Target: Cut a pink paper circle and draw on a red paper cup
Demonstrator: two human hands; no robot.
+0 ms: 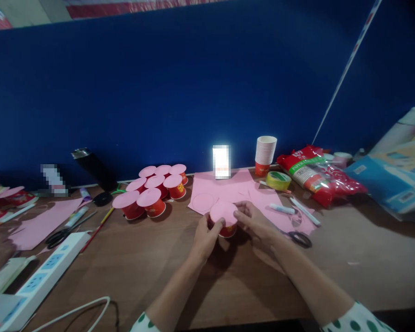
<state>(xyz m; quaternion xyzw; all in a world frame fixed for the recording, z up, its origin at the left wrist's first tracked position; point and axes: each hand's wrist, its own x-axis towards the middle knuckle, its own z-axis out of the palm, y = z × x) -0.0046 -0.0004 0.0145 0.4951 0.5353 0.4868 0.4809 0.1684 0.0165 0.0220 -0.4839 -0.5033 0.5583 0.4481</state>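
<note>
Both my hands hold one small red paper cup (227, 229) with a round pink paper disc (223, 212) lying on its mouth. My left hand (206, 236) grips the cup's left side, thumb up on the disc's edge. My right hand (254, 222) wraps the right side, fingers pressing on the disc's rim. The cup sits low over the wooden table (152, 267), in front of a pink paper sheet (228, 189) that bears a drawn circle (203, 202).
Several red cups topped with pink discs (155, 189) cluster to the left. A stack of paper cups (264, 154), a tape roll (278, 180), glue sticks (282, 209), scissors (299, 239) and a red bag (318, 177) lie to the right. A power strip (44, 272), more scissors (58, 236) and pink paper (41, 223) lie on the left.
</note>
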